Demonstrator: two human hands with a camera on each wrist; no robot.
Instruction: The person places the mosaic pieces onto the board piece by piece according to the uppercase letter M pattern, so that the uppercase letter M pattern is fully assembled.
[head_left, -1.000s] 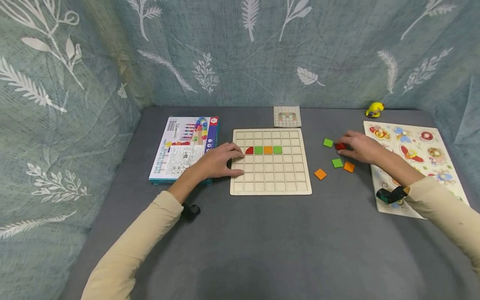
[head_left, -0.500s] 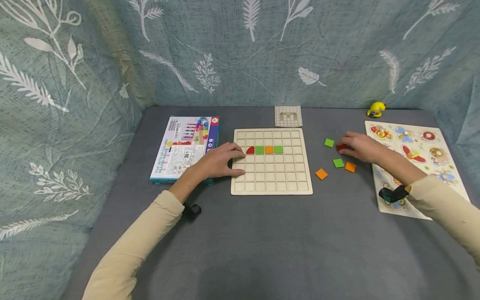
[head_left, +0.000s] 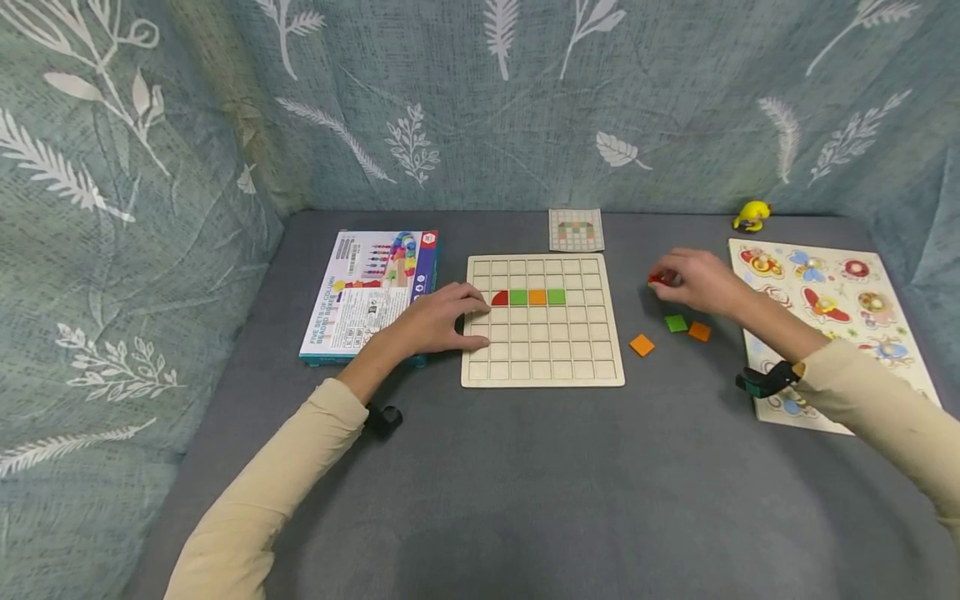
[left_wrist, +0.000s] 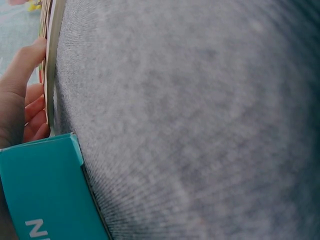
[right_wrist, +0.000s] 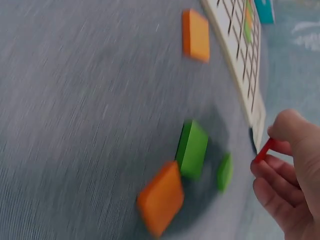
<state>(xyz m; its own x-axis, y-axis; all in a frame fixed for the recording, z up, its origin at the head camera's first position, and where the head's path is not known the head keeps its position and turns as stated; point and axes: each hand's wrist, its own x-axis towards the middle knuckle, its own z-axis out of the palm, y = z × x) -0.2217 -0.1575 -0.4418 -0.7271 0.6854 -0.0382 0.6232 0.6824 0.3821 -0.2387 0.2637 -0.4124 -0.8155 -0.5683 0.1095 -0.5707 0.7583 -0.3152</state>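
My right hand [head_left: 697, 282] pinches a small red tile [right_wrist: 264, 150] between thumb and fingers, raised off the table right of the wooden grid board [head_left: 540, 358]. Below it in the right wrist view lie a thin green tile [right_wrist: 225, 172], a second green tile [right_wrist: 192, 150] and an orange tile [right_wrist: 162, 199]. My left hand [head_left: 441, 320] rests at the board's left edge, thumb and fingers spread and touching it. One row of the board holds a red rounded piece [head_left: 500, 298], a green square [head_left: 518, 297], an orange square [head_left: 537, 297] and another green square [head_left: 556, 297].
A pattern card [head_left: 576, 230] lies behind the board. The boxed bead set [head_left: 367, 300] sits left, beside my left forearm. At right are an insect puzzle board [head_left: 832, 308] and a yellow toy [head_left: 752, 216]. Another orange tile [head_left: 642, 346] lies near the grid board.
My right hand has lifted the red tile and moved slightly left and away from me, now over the far green tile's place. My left hand has stayed on the board's edge.
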